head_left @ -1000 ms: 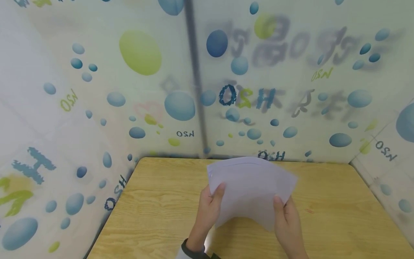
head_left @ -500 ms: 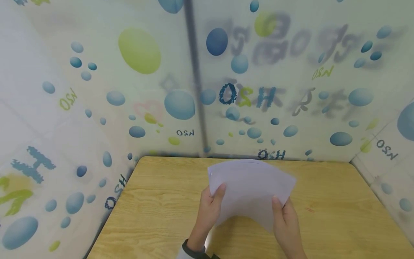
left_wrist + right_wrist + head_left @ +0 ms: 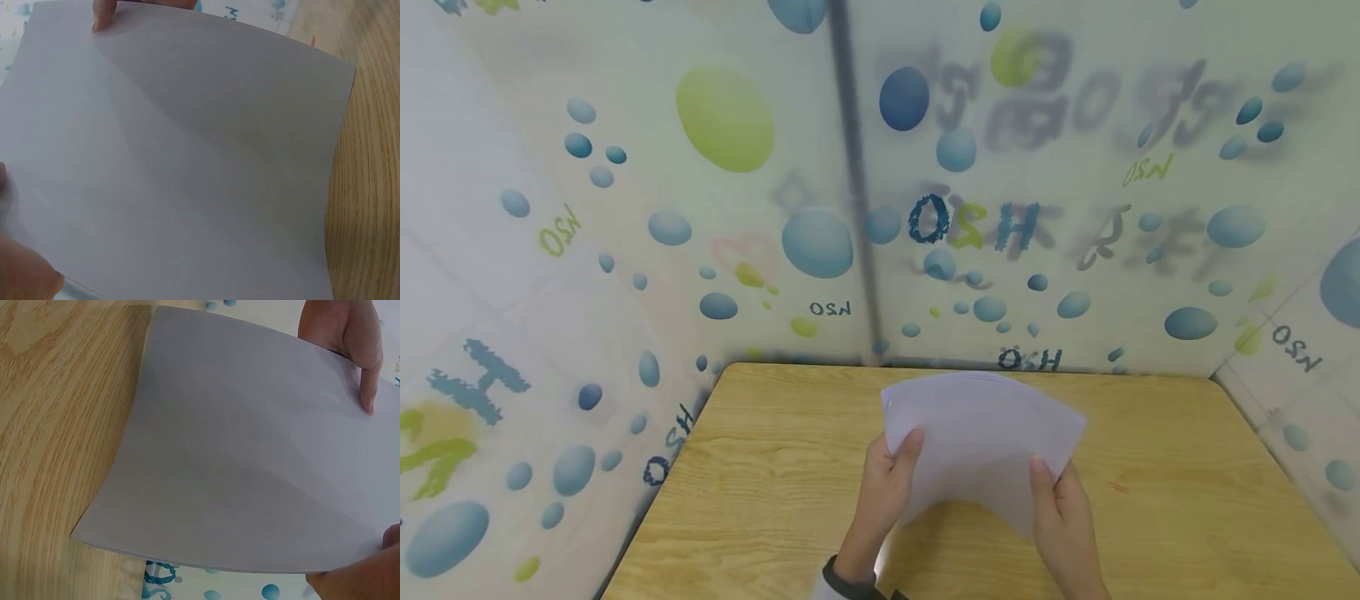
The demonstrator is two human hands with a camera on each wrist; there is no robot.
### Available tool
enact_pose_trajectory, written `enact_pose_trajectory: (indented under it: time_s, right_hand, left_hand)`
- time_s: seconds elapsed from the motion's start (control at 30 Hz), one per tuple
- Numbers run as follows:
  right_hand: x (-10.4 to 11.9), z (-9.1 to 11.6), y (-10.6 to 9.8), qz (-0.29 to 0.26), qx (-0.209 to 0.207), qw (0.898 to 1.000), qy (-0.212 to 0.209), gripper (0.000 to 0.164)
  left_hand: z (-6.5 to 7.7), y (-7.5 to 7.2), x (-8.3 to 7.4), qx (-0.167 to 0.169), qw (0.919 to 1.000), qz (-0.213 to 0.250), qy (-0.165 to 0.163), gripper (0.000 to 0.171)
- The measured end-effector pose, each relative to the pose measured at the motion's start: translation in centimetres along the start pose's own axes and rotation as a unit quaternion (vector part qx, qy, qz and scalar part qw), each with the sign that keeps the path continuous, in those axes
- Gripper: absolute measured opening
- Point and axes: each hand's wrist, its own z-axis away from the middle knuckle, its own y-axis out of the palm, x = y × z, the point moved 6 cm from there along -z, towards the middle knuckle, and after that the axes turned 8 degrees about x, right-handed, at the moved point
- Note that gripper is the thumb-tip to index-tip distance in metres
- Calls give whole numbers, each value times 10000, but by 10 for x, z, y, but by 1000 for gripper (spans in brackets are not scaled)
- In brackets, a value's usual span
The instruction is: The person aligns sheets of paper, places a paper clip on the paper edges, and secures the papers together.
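Note:
Over the middle of the table, both hands hold up a thin stack of white paper sheets [image 3: 977,442], bent in a curve. My left hand [image 3: 887,483] grips the left edge, thumb on the near face and fingers behind. On the opposite edge my right hand [image 3: 1066,517] pinches the sheets the same way. The near face of the paper [image 3: 206,150] looks blank in the left wrist view. In the right wrist view, the layered lower edge of the paper [image 3: 231,456] shows, and the left thumb [image 3: 370,387] presses on its face.
The wooden table [image 3: 760,467] has a small reddish mark [image 3: 1118,487] right of the paper. Fabric-like walls [image 3: 737,208] printed with blue and green bubbles enclose the table at the back and sides. A dark band [image 3: 850,575] circles the left wrist.
The paper has come down very slightly at its top edge, and the right hand has shifted a touch to the left. Both hands keep their hold.

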Motion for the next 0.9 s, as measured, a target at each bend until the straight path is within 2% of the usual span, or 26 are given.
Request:
enact_pose_trajectory:
  time_s: [0.17, 0.2, 0.37, 0.5, 0.63, 0.7, 0.8, 0.9]
  right_hand:
    - [1, 0, -1, 90, -7, 9999, 126, 28]
    - [2, 0, -1, 95, -14, 9999, 105, 28]
    - [7, 0, -3, 2, -90, 9999, -122, 26]
    - [10, 0, -4, 71, -119, 9998, -106, 26]
    - [11, 0, -4, 69, -128, 9998, -97, 26]
    - [13, 0, -5, 38, -154, 9997, -172, 25]
    - [14, 0, -7, 13, -207, 9994, -263, 24]
    - [18, -1, -9, 2, -296, 9989, -373, 23]
  left_hand:
    - [0, 0, 0, -5, 10000, 49, -25, 12]
    - [0, 0, 4, -9, 10000, 56, -17, 12]
    - [-1, -1, 3, 46, 9999, 12, 114, 12]
    - [-2, -1, 3, 33, 10000, 3, -88, 12]
    - [-4, -2, -4, 10, 9996, -59, -274, 12]
    - [-4, -2, -12, 24, 9996, -99, -275, 12]
    - [-4, -3, -23, 30, 9998, -144, -164, 12]
    - [-5, -6, -24, -64, 9998, -205, -38, 10]
